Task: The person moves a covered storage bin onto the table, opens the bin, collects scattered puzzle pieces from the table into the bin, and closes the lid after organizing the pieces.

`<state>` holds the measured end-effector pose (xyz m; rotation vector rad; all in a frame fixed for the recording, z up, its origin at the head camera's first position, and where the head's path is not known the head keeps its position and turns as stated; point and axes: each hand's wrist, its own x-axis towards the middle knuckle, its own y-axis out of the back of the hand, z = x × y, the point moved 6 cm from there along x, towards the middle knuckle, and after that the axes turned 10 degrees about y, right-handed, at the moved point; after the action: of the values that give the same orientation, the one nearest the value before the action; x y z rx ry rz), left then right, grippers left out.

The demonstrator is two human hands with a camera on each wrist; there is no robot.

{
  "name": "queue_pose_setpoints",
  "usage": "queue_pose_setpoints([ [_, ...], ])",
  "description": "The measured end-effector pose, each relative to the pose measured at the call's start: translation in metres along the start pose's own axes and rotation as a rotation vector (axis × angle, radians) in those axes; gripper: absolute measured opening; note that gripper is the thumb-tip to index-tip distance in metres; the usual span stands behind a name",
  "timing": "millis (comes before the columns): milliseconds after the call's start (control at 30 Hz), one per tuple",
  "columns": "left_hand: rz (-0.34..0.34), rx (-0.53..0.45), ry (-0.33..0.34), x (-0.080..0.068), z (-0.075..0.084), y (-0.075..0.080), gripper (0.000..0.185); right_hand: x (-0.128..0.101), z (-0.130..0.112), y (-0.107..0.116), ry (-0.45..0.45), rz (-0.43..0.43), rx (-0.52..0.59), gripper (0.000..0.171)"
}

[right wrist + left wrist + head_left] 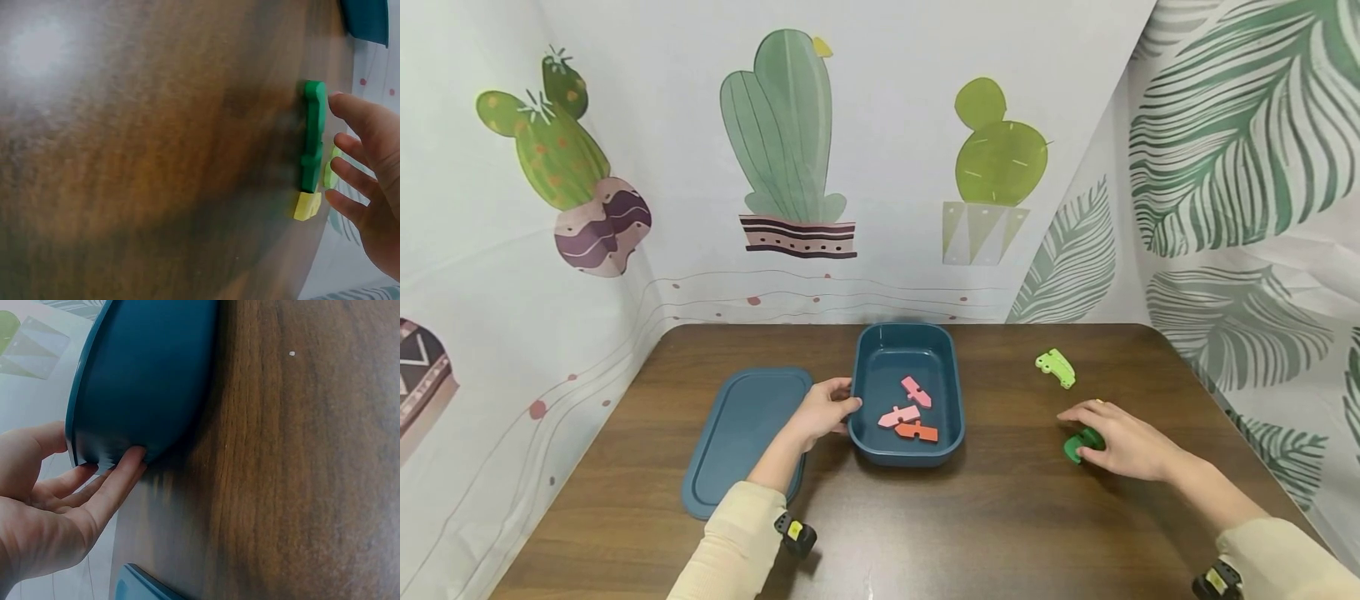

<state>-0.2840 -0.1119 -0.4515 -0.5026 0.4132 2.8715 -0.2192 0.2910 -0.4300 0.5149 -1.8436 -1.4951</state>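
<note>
A deep blue box [907,457] stands mid-table with two pink wooden pieces and an orange one inside. My left hand [824,412] grips its left wall, thumb at the rim and fingers against the outside [106,487]. On the right, my right hand [1123,437] hovers over a dark green wooden piece [1078,446], fingers spread and slightly bent. Seen from the right wrist, the fingertips stand just off this green piece [314,134], and a yellow block [306,205] lies at its end. A light green crocodile-shaped piece [1057,367] lies farther back.
The flat blue lid [737,442] lies on the table left of the box, under my left forearm in the head view. A printed cloth [895,167] with cactus pictures hangs behind the brown wooden table [985,533].
</note>
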Motion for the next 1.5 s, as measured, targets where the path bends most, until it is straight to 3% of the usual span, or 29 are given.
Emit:
queue_pose_setpoints([
  [133, -0.018, -0.010, -0.004, -0.001, 0.001, 0.001, 0.045, -0.002, 0.000, -0.005, -0.001, -0.026, -0.004, 0.046],
  [300, -0.021, 0.002, -0.001, -0.015, 0.012, 0.001, 0.045, -0.002, -0.003, -0.006, -0.002, -0.023, 0.002, 0.046],
  [500, 0.010, -0.003, 0.006, -0.001, -0.001, 0.002, 0.043, -0.003, -0.005, -0.004, 0.008, -0.015, 0.016, 0.047],
  [933, -0.005, -0.009, -0.002, 0.001, -0.002, 0.001, 0.044, -0.005, -0.004, -0.007, 0.102, 0.033, -0.030, 0.044],
  [1300, -0.041, 0.003, -0.015, -0.026, 0.024, -0.002, 0.048, 0.000, -0.007, -0.006, 0.160, 0.057, -0.037, 0.039],
  [1500, -0.037, 0.003, -0.011, -0.029, 0.026, -0.002, 0.048, 0.002, -0.007, -0.005, 0.190, 0.080, -0.063, 0.039],
])
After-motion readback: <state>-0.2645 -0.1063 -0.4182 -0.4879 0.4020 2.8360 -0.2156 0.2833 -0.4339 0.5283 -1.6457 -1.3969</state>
